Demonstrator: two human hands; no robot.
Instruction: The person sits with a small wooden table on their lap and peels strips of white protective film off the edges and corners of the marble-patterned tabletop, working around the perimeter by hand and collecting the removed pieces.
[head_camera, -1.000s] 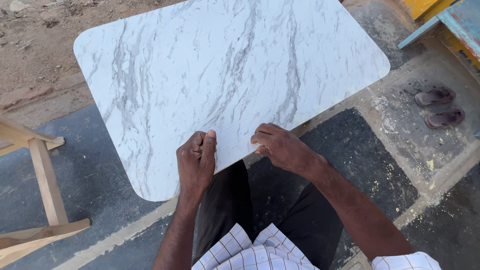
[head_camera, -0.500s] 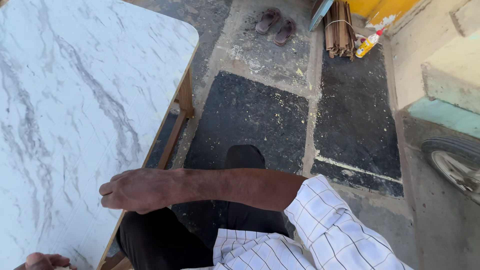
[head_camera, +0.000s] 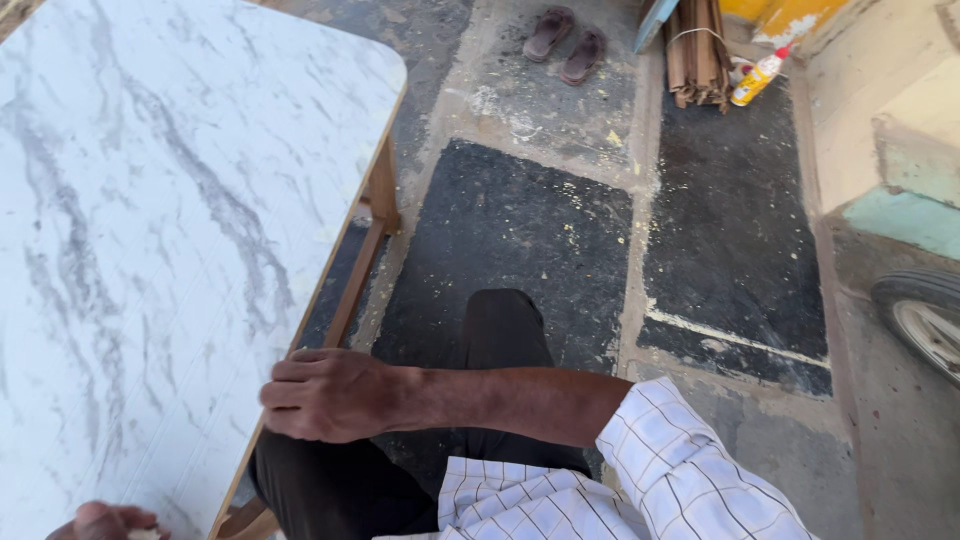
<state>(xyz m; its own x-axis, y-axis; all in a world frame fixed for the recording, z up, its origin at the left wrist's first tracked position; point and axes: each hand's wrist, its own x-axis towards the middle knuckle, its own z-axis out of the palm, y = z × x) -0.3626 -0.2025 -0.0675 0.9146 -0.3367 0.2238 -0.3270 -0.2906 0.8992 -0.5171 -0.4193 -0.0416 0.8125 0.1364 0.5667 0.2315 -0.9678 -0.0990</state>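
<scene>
A white marble-patterned tabletop with rounded corners fills the left side, resting on a wooden frame. My right hand lies at the tabletop's right edge, with its fingers curled against that edge. Only the knuckles of my left hand show at the bottom left, on the tabletop near its front edge. What it holds is hidden. My dark trousers and checked shirt sleeve are below the right arm.
The floor is made of dark and grey slabs. A pair of brown sandals lies at the top. Beside them are a tied bundle of wooden strips and a yellow bottle. A tyre juts in at the right.
The view has swung to the right, from the whole tabletop to its right edge and the floor. Both hands were pinching the near edge; now my right hand rests on the side edge.
</scene>
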